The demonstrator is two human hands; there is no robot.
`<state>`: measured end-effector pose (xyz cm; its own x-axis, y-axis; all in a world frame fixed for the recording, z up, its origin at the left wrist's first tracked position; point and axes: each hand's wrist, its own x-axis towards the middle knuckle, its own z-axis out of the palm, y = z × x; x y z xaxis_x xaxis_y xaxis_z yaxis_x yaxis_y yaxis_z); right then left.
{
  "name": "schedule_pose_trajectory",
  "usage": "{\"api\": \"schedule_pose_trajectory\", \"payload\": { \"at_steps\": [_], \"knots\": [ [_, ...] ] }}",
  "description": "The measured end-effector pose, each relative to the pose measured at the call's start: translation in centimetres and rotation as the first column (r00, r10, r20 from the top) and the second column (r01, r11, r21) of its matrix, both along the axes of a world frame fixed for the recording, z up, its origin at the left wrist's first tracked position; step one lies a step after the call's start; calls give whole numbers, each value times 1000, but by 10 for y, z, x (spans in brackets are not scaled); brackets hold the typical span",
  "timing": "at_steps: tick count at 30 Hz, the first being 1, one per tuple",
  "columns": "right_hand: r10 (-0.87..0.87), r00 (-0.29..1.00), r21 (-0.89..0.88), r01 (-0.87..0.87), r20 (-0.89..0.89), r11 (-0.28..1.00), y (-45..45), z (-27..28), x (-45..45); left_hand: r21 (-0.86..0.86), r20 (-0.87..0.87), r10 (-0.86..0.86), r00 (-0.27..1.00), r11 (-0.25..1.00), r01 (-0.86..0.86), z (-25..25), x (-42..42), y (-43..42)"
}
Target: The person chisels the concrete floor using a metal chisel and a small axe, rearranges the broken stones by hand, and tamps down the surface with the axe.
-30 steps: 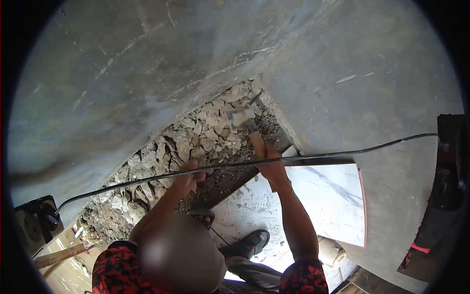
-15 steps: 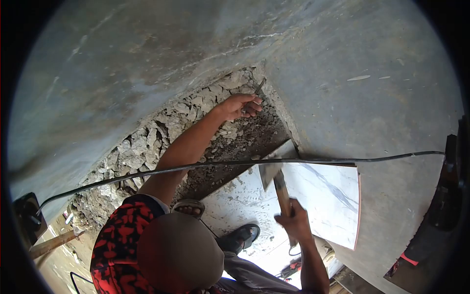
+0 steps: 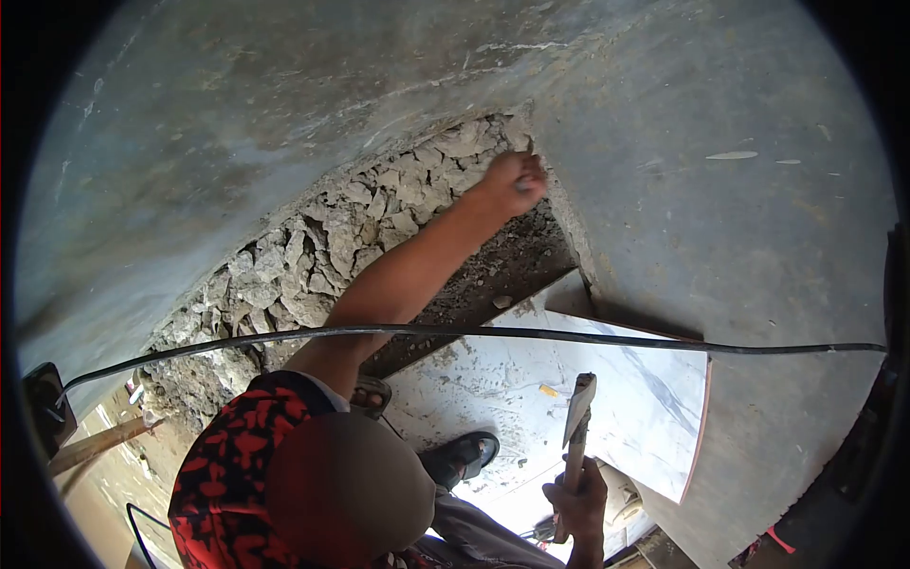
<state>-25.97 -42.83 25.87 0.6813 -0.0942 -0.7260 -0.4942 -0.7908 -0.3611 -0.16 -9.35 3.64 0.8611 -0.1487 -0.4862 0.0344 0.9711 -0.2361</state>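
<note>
My left hand point(image 3: 518, 182) is closed in a fist at the far corner of the broken strip, beside the right-hand wall. A bit of a grey metal chisel point(image 3: 524, 183) shows in that fist; most of it is hidden by the fingers. Rough broken concrete point(image 3: 379, 204) lies along the wall under my left forearm. Low on the right, my right hand point(image 3: 580, 498) is wrapped round the wooden handle of a hatchet point(image 3: 579, 417). Its flat metal head points up, above the white marbled tile, well apart from the chisel.
A black cable point(image 3: 455, 330) crosses the view from side to side, over my left arm. Smooth grey walls point(image 3: 692, 218) meet at the corner. A loose white tile point(image 3: 645, 379) lies by the right wall. A sandalled foot point(image 3: 469, 453) stands on the dusty floor.
My left hand has moved up and right, closer to the corner, and its fingers have closed. The hatchet in my right hand has dropped lower and away from the rubble.
</note>
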Motion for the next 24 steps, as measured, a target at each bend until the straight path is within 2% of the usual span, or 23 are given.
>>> {"api": "schedule_pose_trajectory", "payload": {
  "at_steps": [1,2,4,5,6,7,8,10,11,13,14,16,17,18,20,22,24],
  "knots": [
    [6,1000,0,-6,-12,1000,-2,-2,-1,-11,-150,43,988,999,-46,12,10,-6],
    [23,1000,-6,-23,13,1000,-6,-5,-2,-15,-159,49,986,999,-52,23,17,-14],
    [39,997,1,-39,63,999,-10,-4,2,79,-374,51,926,997,-23,46,38,-22],
    [36,997,21,-38,72,999,-12,-3,4,89,-365,54,929,996,-23,51,39,-17],
    [33,997,41,-37,74,998,-13,-3,3,154,-354,-9,935,986,68,43,40,-14],
    [18,997,66,-23,75,998,-6,1,5,212,-354,-75,932,964,158,29,36,-15],
    [19,997,62,-23,70,998,-2,5,6,207,-358,-76,931,965,159,12,25,-18],
    [-50,996,114,42,72,993,6,11,7,571,-191,-259,947,756,322,-16,5,-18],
    [-79,994,127,70,71,989,12,15,6,570,-183,-266,946,755,323,-17,4,-15],
    [-86,992,143,72,89,987,13,17,1,555,-340,-311,888,696,456,-2,2,-6],
    [-84,992,163,69,92,984,14,17,-3,547,-344,-315,884,698,462,7,8,3],
    [-77,993,162,62,86,985,14,14,-12,168,-349,-309,885,908,383,15,34,27],
    [-73,993,170,55,98,984,13,13,-14,136,-258,-286,923,935,327,9,35,30],
    [-70,992,170,51,107,984,12,14,-15,138,-250,-283,926,936,323,15,31,25],
    [9,992,122,-24,123,992,11,12,-18,303,-287,-159,945,921,246,30,18,9],
    [-9,993,150,-9,118,989,11,9,-16,240,-317,-117,941,950,199,26,32,7],
    [-110,993,113,105,41,988,17,12,-15,15,-397,-69,915,997,81,18,41,13]
  ]
}}
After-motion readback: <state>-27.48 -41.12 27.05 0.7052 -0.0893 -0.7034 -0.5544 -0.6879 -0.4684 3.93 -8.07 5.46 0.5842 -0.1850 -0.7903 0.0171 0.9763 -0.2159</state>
